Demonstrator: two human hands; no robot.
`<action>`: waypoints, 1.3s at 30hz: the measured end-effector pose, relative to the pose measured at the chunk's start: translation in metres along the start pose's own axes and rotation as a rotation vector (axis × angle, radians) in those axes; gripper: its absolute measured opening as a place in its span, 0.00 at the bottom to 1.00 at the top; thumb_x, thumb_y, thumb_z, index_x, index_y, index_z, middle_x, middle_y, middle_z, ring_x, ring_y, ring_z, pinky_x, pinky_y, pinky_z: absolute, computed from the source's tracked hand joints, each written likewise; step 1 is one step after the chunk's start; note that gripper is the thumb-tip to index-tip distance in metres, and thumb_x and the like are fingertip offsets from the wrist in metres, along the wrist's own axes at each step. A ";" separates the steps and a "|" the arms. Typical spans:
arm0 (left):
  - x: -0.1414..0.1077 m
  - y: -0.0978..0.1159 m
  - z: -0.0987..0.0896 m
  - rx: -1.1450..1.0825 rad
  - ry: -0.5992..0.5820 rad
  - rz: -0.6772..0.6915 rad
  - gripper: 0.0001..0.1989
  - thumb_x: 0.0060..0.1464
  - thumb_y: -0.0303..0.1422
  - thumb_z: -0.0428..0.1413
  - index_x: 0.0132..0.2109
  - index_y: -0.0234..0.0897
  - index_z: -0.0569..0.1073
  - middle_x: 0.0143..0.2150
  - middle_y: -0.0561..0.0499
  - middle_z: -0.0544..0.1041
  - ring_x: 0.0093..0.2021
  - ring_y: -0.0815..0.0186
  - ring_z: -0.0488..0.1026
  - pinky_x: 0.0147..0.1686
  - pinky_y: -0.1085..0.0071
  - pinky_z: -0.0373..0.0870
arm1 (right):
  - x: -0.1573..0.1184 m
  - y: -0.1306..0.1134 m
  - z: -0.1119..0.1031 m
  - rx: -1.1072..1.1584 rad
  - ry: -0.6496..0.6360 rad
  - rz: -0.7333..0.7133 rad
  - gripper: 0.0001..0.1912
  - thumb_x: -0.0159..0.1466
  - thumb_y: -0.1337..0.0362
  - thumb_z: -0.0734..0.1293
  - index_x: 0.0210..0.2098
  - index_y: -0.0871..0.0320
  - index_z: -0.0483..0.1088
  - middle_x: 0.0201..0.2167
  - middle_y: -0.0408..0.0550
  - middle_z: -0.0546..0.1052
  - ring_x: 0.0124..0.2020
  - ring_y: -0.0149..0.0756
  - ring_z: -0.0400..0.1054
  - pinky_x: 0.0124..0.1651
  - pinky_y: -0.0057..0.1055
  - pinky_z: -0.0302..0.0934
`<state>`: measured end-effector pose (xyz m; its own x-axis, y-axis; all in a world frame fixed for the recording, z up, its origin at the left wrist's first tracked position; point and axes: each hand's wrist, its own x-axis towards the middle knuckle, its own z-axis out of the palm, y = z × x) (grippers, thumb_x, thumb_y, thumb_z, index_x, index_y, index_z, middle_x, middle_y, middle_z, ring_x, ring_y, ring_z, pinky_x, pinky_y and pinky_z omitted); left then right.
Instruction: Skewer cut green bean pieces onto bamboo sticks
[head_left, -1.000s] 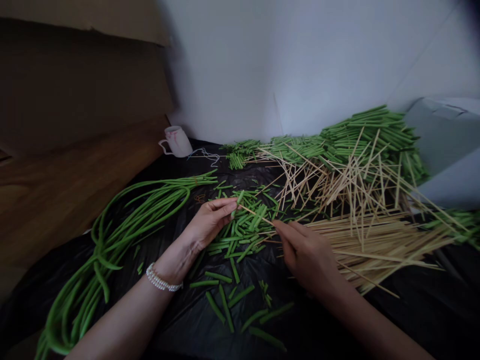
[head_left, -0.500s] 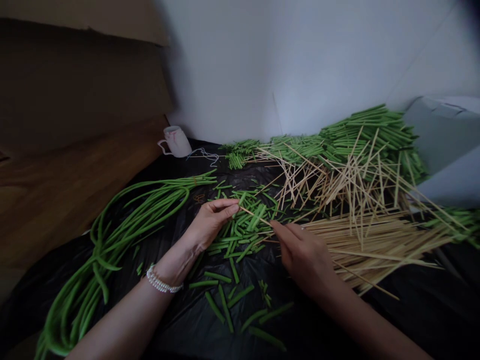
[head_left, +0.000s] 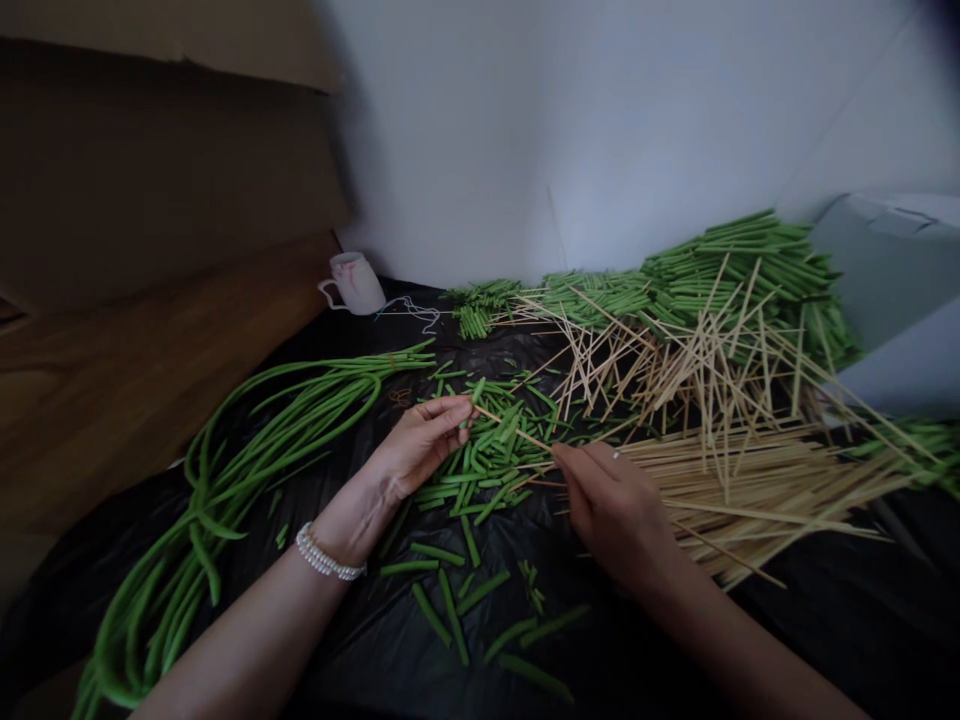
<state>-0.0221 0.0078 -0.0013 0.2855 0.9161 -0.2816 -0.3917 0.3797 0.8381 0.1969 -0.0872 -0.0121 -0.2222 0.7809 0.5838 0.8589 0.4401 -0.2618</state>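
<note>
My left hand [head_left: 426, 440], with a pearl-like bracelet at its wrist, pinches a short cut piece of green bean [head_left: 478, 391] between thumb and fingers. The tip of a thin bamboo skewer [head_left: 517, 430] meets that piece at my fingertips; whether it is pierced I cannot tell. My right hand [head_left: 619, 500], wearing a ring, is closed around the skewer's other part, and its far end is hidden by the hand. Beneath both hands lies a loose heap of cut bean pieces [head_left: 480, 462]. To the right of my right hand is a pile of bare skewers [head_left: 750, 465].
Uncut long beans [head_left: 202, 480] lie in a looped bundle at left. Skewered beans [head_left: 735, 260] are stacked at the back right, their sticks [head_left: 697, 360] pointing forward. A white mug [head_left: 356, 283] stands near the wall. Black plastic sheeting [head_left: 360, 650] covers the surface.
My right hand has shifted slightly right with the skewer. My left hand has moved a little left, and the bean piece at its fingertips is more upright.
</note>
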 end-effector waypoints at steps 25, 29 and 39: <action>-0.004 -0.003 0.007 0.043 -0.032 0.022 0.10 0.39 0.28 0.68 0.33 0.31 0.79 0.30 0.51 0.77 0.30 0.74 0.71 0.33 0.78 0.68 | 0.003 -0.007 0.000 0.285 -0.150 0.183 0.11 0.66 0.70 0.57 0.29 0.58 0.67 0.25 0.45 0.72 0.28 0.33 0.66 0.32 0.28 0.54; -0.005 -0.002 0.009 0.053 -0.054 0.037 0.10 0.40 0.29 0.68 0.33 0.32 0.79 0.29 0.52 0.76 0.29 0.75 0.70 0.32 0.78 0.67 | 0.003 -0.006 0.000 0.294 -0.118 0.182 0.10 0.65 0.70 0.58 0.29 0.58 0.67 0.27 0.45 0.72 0.29 0.33 0.66 0.34 0.27 0.54; -0.008 -0.007 0.011 0.100 -0.054 0.017 0.09 0.39 0.29 0.68 0.31 0.33 0.79 0.32 0.51 0.77 0.31 0.73 0.71 0.35 0.76 0.67 | 0.004 -0.010 0.000 0.338 -0.132 0.215 0.10 0.65 0.69 0.58 0.29 0.58 0.67 0.25 0.44 0.72 0.27 0.32 0.65 0.32 0.27 0.54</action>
<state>-0.0118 -0.0032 0.0001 0.3274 0.9130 -0.2435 -0.3084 0.3469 0.8858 0.1874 -0.0883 -0.0068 -0.1304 0.9112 0.3907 0.6975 0.3644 -0.6171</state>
